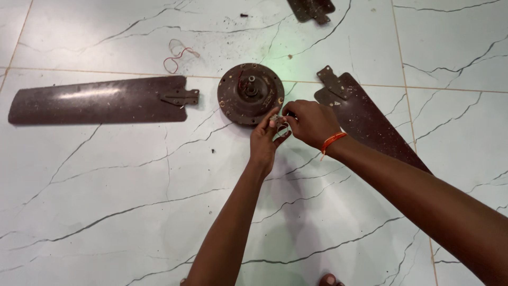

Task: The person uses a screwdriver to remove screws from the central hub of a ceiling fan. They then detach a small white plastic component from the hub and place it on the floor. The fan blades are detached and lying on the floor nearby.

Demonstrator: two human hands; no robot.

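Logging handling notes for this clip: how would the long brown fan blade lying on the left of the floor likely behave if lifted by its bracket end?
The fan blade looks like thin, flat sheet metal, so probably stiff yet slightly springy along its length. Held at the bracket, its long free end would likely droop and swing. Its glossy, dusty surface may feel slippery, and on the smooth tile floor it should slide rather than roll.

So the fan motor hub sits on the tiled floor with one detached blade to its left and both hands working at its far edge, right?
Not quite: the head view shows both hands, left hand and right hand, at the near edge of the motor hub. The detached blade does lie to its left on the tiled floor.
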